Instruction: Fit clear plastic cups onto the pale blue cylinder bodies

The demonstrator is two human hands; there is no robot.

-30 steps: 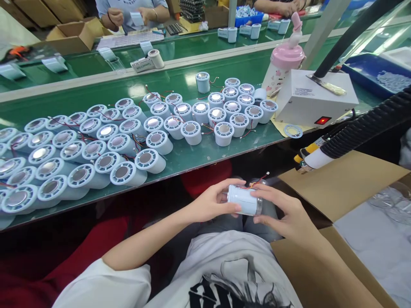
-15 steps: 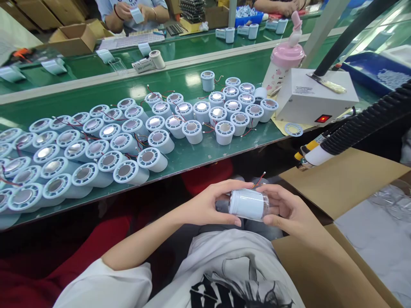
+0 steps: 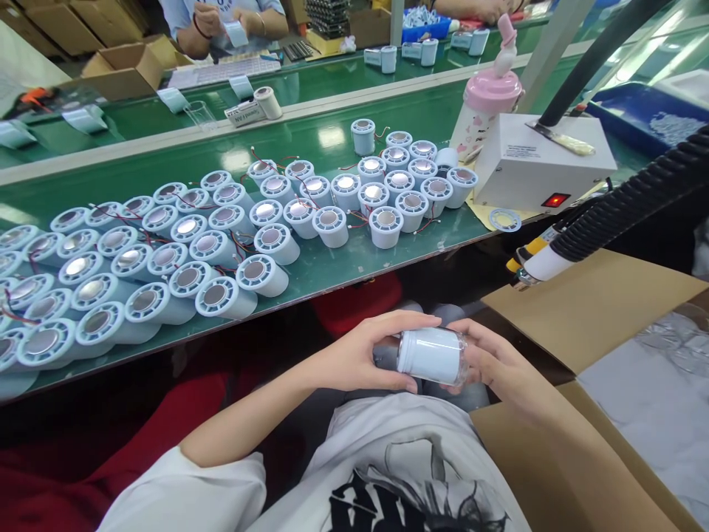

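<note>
Over my lap, a light blue fan-housing cylinder (image 3: 429, 352) lies on its side between my hands, with a clear plastic sleeve (image 3: 461, 357) around it that sticks out a little past its right end. My left hand (image 3: 362, 353) grips the left end, thumb below and fingers above. At the right end, my right hand (image 3: 492, 355) has its fingertips on the clear sleeve. Similar light blue cylinders (image 3: 219, 295) stand in rows on the green bench, round metal discs in their tops and thin red wires between them.
To the right stand a white box with a lit red switch (image 3: 555, 200), a pink-lidded bottle (image 3: 490, 96) and a black corrugated hose (image 3: 625, 203). An open carton (image 3: 548, 310) holds clear plastic pieces. Across the bench, a person's hands (image 3: 207, 21) hold a blue part.
My right hand's fingers have shifted on the sleeve's end, and the cylinder has moved slightly right. The red wire that showed above it is no longer visible.
</note>
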